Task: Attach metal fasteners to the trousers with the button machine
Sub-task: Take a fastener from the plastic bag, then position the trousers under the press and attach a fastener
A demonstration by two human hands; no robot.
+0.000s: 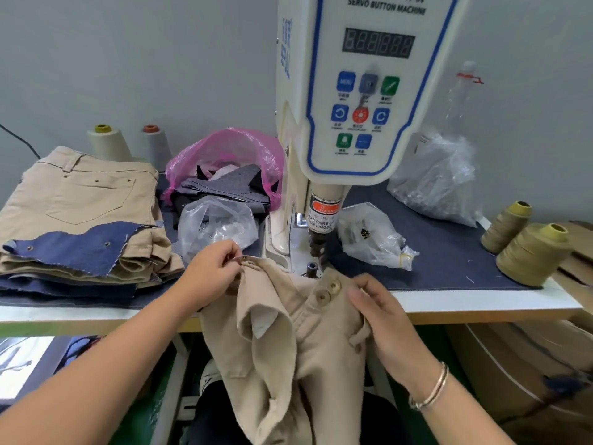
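Your left hand pinches the waistband of the beige cotton trousers, your right hand grips it beside two buttons, under the white button machine; dark blue cloth-covered table, grey wall behind.

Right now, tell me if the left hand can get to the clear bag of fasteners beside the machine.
Probably yes. The clear bag lies just beyond the left hand with nothing between them. But that hand is pinching the trousers' waistband and would have to let go first.
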